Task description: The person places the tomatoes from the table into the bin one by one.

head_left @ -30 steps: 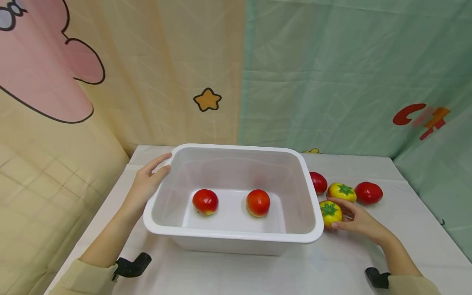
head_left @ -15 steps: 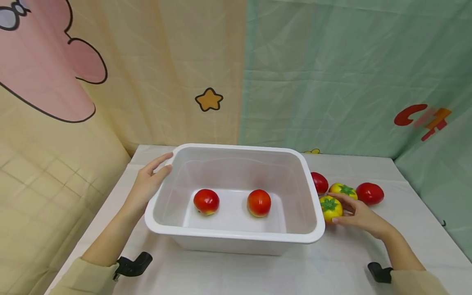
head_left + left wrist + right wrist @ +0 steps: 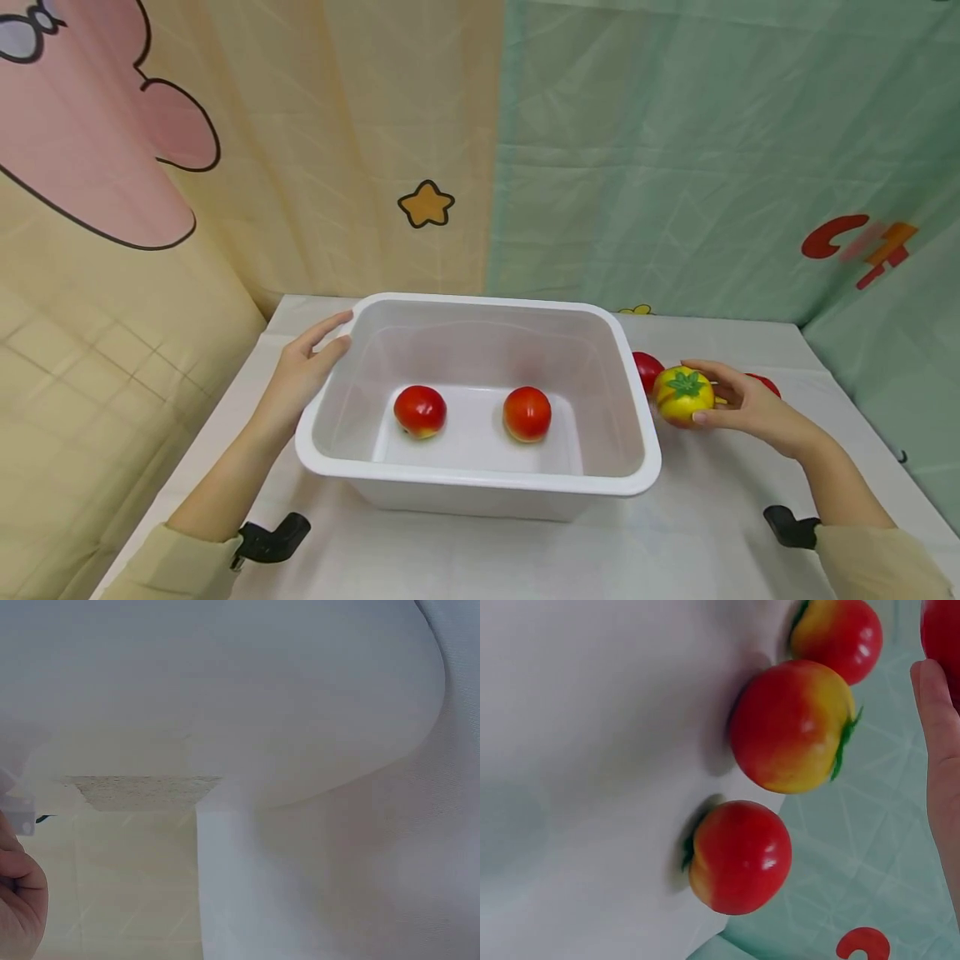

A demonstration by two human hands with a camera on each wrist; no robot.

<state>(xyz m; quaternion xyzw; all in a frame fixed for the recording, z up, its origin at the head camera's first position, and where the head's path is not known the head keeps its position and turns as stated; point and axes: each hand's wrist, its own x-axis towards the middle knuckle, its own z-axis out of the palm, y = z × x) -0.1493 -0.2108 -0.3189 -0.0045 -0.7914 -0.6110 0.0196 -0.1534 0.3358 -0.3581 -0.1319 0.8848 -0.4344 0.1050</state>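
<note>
My right hand (image 3: 757, 408) grips a tomato (image 3: 682, 396), yellow on top with a green leafy crown, right of the white tub (image 3: 480, 477). In the right wrist view its red underside (image 3: 945, 634) shows above the fingers, apart from the table. My left hand (image 3: 296, 375) holds the tub's left rim between thumb and fingers; some fingers are hidden. Inside the tub lie two red tomatoes, one left (image 3: 420, 411) and one right (image 3: 527, 414). Three more tomatoes rest on the table: two mainly red (image 3: 742, 859) (image 3: 840, 641) and one red-and-yellow (image 3: 791, 727) between them.
A white cloth covers the table (image 3: 420, 558). Patterned curtains (image 3: 675, 167) hang behind it and at both sides. The tub's tall right wall stands between my right hand and the tomatoes inside. Each wrist carries a black mount (image 3: 273, 540).
My right hand has raised the yellow-topped tomato from beside the tub, moving it slightly right and farther back. It now covers much of the tomatoes behind. My left hand stays at the rim.
</note>
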